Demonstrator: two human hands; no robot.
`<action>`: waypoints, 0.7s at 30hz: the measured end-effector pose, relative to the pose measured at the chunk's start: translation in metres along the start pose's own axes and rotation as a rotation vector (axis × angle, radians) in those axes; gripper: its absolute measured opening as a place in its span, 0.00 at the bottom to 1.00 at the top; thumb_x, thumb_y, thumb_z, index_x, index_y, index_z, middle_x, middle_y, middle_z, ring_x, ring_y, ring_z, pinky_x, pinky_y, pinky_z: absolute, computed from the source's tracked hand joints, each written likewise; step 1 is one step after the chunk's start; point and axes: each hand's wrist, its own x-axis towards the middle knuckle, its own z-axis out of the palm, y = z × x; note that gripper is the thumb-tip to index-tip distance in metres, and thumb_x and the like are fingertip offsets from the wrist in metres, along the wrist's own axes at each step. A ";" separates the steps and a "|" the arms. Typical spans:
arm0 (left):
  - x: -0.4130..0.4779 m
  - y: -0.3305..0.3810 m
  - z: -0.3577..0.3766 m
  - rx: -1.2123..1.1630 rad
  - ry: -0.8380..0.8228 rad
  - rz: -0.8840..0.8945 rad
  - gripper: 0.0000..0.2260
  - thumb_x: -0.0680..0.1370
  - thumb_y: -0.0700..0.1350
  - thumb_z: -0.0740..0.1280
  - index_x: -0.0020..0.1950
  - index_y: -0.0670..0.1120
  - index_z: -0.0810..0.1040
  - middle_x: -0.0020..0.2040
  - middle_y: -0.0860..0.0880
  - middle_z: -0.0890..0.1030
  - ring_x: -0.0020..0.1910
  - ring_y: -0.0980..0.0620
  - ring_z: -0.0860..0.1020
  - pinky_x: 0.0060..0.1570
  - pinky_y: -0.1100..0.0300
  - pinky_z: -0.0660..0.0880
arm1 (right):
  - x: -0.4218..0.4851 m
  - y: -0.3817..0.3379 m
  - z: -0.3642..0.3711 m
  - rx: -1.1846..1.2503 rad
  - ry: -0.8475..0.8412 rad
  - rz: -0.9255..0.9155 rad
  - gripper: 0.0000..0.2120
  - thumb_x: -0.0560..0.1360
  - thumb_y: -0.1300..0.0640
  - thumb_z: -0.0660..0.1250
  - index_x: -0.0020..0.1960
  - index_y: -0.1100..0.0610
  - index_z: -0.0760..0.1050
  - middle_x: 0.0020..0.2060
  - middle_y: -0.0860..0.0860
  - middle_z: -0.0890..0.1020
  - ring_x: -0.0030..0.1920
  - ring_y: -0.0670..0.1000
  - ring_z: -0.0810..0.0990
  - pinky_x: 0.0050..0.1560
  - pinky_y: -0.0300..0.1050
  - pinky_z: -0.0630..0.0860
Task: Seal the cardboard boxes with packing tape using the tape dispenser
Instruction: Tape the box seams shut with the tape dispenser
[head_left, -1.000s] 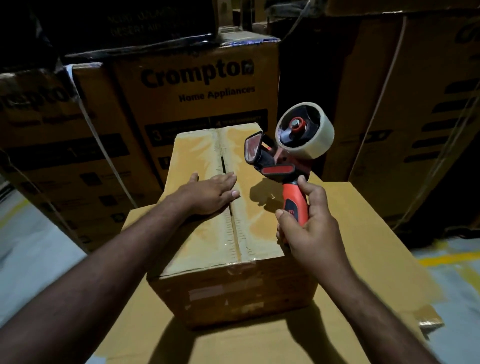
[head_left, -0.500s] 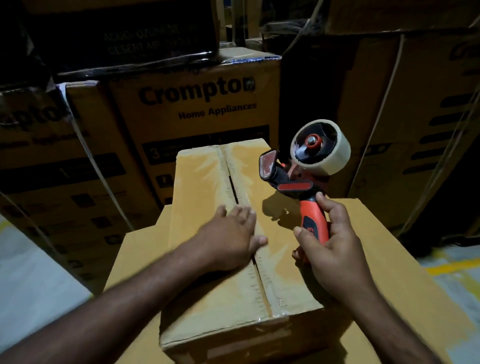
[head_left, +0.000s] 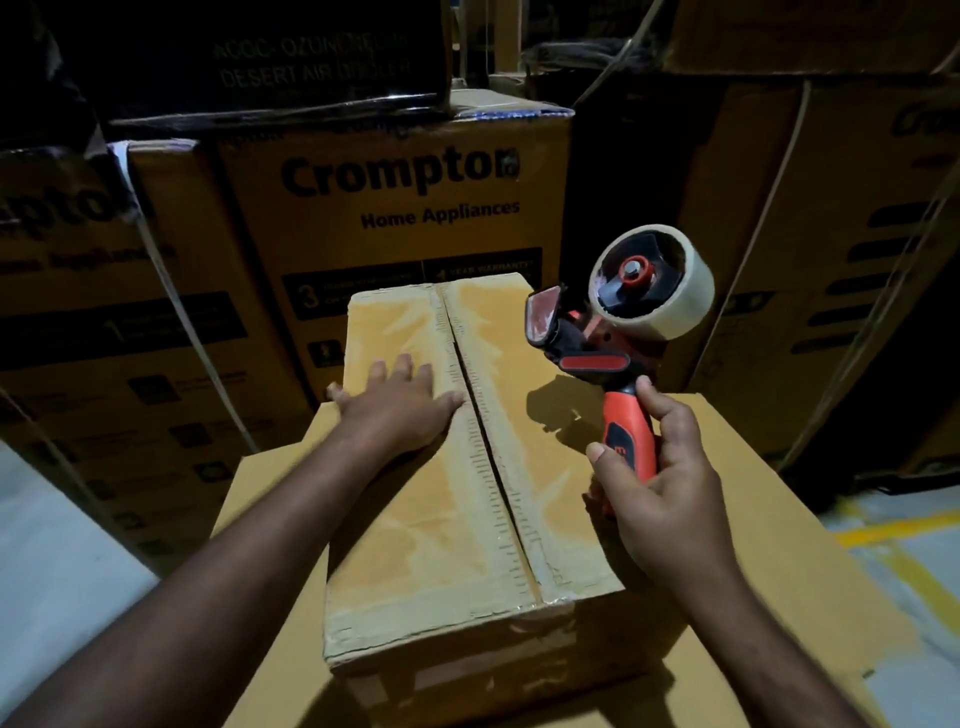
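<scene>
Small cardboard box (head_left: 457, 519), centre seam taped, atop a larger carton (head_left: 769, 530), nearer its left edge. Left hand (head_left: 400, 410) flat on the left flap, fingers spread. Right hand (head_left: 660, 488) wrapped round the handle of the tape dispenser (head_left: 623, 332), raised over the box's right edge. Crompton cartons (head_left: 400, 208) stacked behind.

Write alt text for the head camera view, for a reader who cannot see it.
A person's left hand presses flat on a small cardboard box while the right hand grips a red tape dispenser held clear of it. Larger printed cartons are stacked behind.
</scene>
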 end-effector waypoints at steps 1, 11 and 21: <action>-0.010 -0.012 0.001 -0.015 -0.001 -0.068 0.36 0.79 0.72 0.49 0.82 0.56 0.49 0.83 0.49 0.45 0.81 0.39 0.48 0.70 0.23 0.52 | 0.000 0.001 -0.002 -0.010 0.037 -0.012 0.30 0.77 0.51 0.70 0.73 0.37 0.60 0.48 0.33 0.76 0.37 0.47 0.82 0.35 0.48 0.83; -0.051 -0.046 0.016 -0.264 0.137 -0.050 0.27 0.83 0.65 0.54 0.71 0.45 0.64 0.59 0.40 0.78 0.51 0.42 0.78 0.49 0.46 0.79 | 0.011 -0.015 -0.014 -0.201 -0.141 0.132 0.31 0.78 0.49 0.69 0.75 0.39 0.57 0.56 0.44 0.69 0.48 0.48 0.77 0.44 0.45 0.77; -0.047 -0.081 -0.001 -0.385 0.097 0.232 0.24 0.82 0.56 0.65 0.77 0.54 0.68 0.75 0.49 0.71 0.72 0.47 0.71 0.63 0.52 0.71 | -0.085 -0.088 0.003 -0.261 -0.460 0.150 0.30 0.77 0.41 0.66 0.68 0.25 0.49 0.46 0.36 0.78 0.43 0.39 0.78 0.42 0.36 0.72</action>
